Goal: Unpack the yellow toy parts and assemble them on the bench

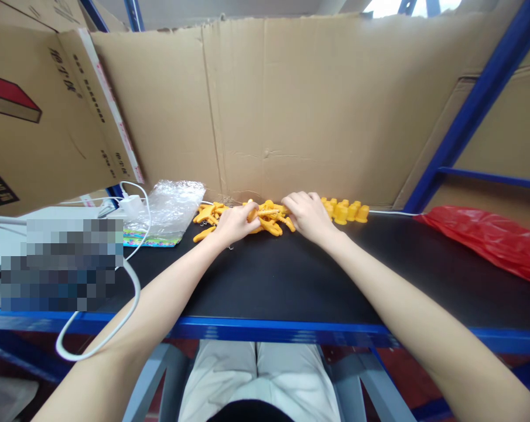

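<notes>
Both hands lay far out on the black surface [265,275], close to its back edge, where a cardboard wall [291,105] stood. The left hand [235,224] rested with its fingers curled into a heap of small orange plastic pieces [269,218], pinching one of them between thumb and fingertips. The right hand [306,214] sat just beside it, knuckles up and fingers bent down onto the right end of the same heap; whether it gripped a piece could not be told. Loose orange pieces spread leftward from the heap along the back edge. To the right of the right hand, also against the back edge, stood a tight cluster of yellow plastic parts [346,211]. Toward the back left corner lay a clear plastic bag [172,208] on a colourful sheet, with a white charger [130,205] and its cable [133,281] looping over the front edge. A red plastic bag [488,240] lay at the right edge.
</notes>
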Tool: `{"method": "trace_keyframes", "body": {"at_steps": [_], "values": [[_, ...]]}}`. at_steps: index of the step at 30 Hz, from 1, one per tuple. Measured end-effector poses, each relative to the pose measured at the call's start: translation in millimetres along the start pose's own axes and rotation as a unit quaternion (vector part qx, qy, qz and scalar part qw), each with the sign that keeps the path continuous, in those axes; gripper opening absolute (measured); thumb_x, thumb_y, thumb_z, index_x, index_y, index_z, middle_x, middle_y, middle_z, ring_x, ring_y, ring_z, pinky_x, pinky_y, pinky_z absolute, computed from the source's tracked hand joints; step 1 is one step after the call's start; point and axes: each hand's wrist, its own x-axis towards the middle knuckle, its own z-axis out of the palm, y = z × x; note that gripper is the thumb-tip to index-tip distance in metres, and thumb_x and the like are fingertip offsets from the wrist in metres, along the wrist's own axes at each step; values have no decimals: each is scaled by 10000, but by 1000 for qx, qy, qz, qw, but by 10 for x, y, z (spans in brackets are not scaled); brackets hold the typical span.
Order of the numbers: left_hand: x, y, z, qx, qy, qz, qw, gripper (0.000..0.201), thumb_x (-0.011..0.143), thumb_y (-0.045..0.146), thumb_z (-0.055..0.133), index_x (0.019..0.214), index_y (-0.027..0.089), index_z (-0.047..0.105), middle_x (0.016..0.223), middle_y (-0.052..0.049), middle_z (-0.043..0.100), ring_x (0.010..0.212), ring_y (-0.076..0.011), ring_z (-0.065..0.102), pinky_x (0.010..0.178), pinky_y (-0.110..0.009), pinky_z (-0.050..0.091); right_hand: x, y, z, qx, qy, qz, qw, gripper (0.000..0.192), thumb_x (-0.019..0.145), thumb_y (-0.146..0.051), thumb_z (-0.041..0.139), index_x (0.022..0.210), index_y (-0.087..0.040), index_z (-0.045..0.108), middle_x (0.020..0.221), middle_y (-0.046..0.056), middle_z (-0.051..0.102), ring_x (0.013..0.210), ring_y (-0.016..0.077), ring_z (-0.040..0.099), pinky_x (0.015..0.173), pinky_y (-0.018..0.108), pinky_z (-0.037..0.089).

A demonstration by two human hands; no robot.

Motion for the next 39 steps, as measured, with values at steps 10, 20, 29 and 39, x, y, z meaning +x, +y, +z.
{"method": "trace_keyframes", "body": {"at_steps": [10,20,29,39], "values": [[20,-652,-34,-4,146,-72,987,286,844,175,430,1097,197,564,969,-94,604,842,-174,570,720,-291,456,-95,440,110,-3,31,161,986,157,838,-298,499,905,-166,548,910,126,610,853,271,523,710,377,319],[-146,-1214,254,-65,-12,-150,986,249,683,48,444,735,198,636,1334,-55,507,1295,-254,391,1014,-424,392,-150,651,124,-23,2,235,972,225,851,-327,473,960,-157,572,976,127,611,927,273,530,765,395,351],[-128,-1174,266,-71,-47,-142,986,367,736,95,346,844,169,689,1408,-55,431,1313,-237,372,1099,-394,297,-232,991,-51,-25,-126,426,896,322,789,-370,510,971,-137,639,1032,165,623,957,292,575,777,409,416],[-120,-928,345,18,-99,-129,987,363,931,372,260,994,179,561,1499,-118,253,1399,-295,139,1063,-613,171,-625,1447,217,-50,-245,576,779,392,715,-268,592,1071,-106,620,1084,215,614,1015,307,590,804,407,429]]}}
